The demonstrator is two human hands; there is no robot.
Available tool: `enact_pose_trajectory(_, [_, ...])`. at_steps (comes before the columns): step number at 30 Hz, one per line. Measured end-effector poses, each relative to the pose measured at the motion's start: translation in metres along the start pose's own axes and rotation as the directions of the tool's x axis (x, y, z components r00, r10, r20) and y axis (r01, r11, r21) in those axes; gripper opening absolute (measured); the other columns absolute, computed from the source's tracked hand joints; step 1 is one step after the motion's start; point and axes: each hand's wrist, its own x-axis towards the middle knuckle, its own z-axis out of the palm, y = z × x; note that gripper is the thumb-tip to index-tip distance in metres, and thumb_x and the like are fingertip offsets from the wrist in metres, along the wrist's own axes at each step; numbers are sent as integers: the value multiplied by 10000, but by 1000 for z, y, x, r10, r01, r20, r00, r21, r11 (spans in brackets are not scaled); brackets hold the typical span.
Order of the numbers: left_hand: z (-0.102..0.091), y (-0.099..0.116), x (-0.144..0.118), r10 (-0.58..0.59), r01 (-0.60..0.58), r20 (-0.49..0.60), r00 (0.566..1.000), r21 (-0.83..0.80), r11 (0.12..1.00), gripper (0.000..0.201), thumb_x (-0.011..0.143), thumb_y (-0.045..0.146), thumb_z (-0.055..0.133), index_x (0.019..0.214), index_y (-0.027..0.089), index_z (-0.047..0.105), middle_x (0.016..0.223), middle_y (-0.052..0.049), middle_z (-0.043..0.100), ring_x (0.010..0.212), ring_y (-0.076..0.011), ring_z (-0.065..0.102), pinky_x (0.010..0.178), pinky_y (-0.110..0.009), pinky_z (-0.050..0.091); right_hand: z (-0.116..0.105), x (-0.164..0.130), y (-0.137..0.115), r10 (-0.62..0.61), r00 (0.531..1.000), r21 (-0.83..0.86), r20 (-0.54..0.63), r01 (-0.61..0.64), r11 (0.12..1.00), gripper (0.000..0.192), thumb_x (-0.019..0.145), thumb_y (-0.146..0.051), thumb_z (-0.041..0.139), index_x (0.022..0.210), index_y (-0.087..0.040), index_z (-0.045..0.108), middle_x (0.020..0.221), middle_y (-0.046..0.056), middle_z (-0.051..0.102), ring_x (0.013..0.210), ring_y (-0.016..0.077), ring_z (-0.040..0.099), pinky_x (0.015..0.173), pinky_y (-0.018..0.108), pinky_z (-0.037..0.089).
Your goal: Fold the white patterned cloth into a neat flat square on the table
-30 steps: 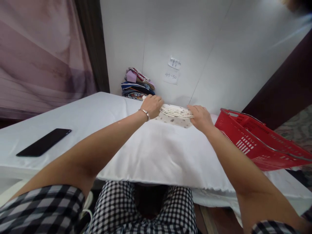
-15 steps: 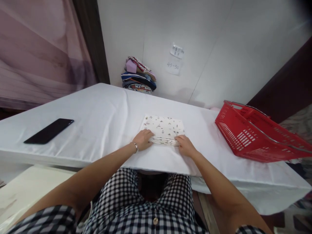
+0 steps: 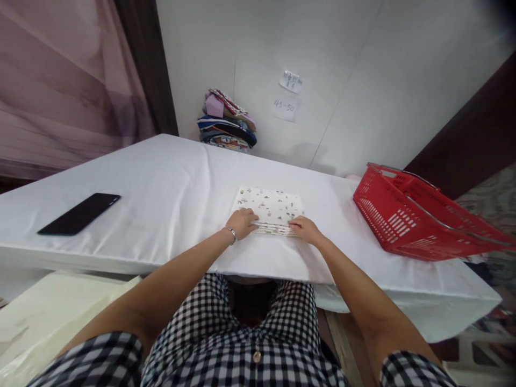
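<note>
**Stack of printed cloths settled near the table edge**

The left hand [image 3: 242,222] and right hand [image 3: 305,229] rest curled on the near corners of the folded printed cloths [image 3: 270,206], fingertips tucked at the edge. Since half a second ago the stack has barely shifted and now lies flat on the white table [image 3: 161,183]. How many layers there are is unclear. The red basket [image 3: 407,215] runs out of frame.
</note>
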Motion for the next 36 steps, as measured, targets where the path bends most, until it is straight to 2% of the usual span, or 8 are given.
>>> enact_pose_trajectory(3, [-3, 2, 4, -51, 52, 22, 998, -49, 997, 266, 806, 373, 545, 1008, 242, 656, 1021, -38, 616, 950, -213, 533, 838, -336, 414, -1, 2, 4, 3, 1000, 5, -2, -3, 1000, 246, 793, -141, 512, 944, -221, 689, 994, 44, 644, 932, 170, 577, 855, 292, 429])
enact_pose_trajectory(6, [-5, 3, 7, -82, 85, 43, 996, -72, 994, 263, 807, 382, 537, 983, 236, 667, 1012, -37, 621, 953, -211, 539, 840, -324, 416, -3, 3, 6, -54, 998, -53, 33, 56, 997, 256, 768, -143, 550, 971, -224, 684, 1013, 48, 638, 957, 184, 561, 858, 303, 425])
enact_pose_trajectory(10, [-3, 4, 10, -45, 45, 27, 999, -26, 999, 214, 806, 311, 531, 944, 227, 671, 974, -47, 628, 931, -211, 544, 823, -332, 421, -6, 5, 2, -76, 993, -182, 86, 90, 979, 221, 808, -163, 530, 961, -208, 683, 999, 55, 635, 965, 187, 542, 837, 290, 407])
enact_pose_trajectory(14, [0, 4, 9, -14, 13, -34, 999, -37, 999, 195, 817, 272, 491, 864, 203, 667, 904, -58, 630, 861, -211, 549, 777, -350, 437, -9, 2, -7, -28, 1000, -281, 6, 28, 959, 204, 860, -165, 471, 879, -199, 672, 915, 42, 626, 905, 168, 531, 770, 261, 389])
enact_pose_trajectory(18, [3, 2, 8, 4, -13, -83, 997, -99, 995, 179, 815, 241, 476, 788, 199, 647, 857, -46, 628, 828, -196, 549, 783, -346, 438, -11, -9, -11, -77, 995, -285, -68, 55, 957, 195, 877, -173, 454, 822, -188, 641, 862, 37, 604, 850, 154, 513, 747, 252, 372])
enact_pose_trajectory(24, [1, 1, 9, -26, 18, -50, 998, -163, 987, 137, 781, 321, 562, 797, 206, 634, 859, -28, 624, 844, -186, 551, 765, -312, 438, -12, -13, -10, -113, 992, -223, 54, 123, 967, 148, 848, -182, 501, 841, -188, 649, 894, 37, 611, 862, 155, 523, 779, 258, 379])
enact_pose_trajectory(30, [2, 1, 12, 50, -50, -5, 999, -50, 997, 169, 798, 299, 555, 908, 197, 633, 936, -48, 615, 894, -198, 544, 804, -331, 418, -20, -5, -9, -107, 983, -170, 148, 131, 977, 200, 805, -226, 553, 972, -178, 652, 993, 61, 618, 931, 182, 547, 813, 277, 398])
enact_pose_trajectory(36, [-1, 10, 16, -1, 1, 4, 1000, 7, 1000, 164, 844, 255, 469, 846, 186, 618, 902, -57, 608, 879, -208, 540, 761, -337, 417, -23, 2, -11, -89, 971, -259, 221, 146, 955, 169, 790, -193, 556, 926, -204, 656, 996, 47, 622, 928, 184, 550, 770, 260, 402])
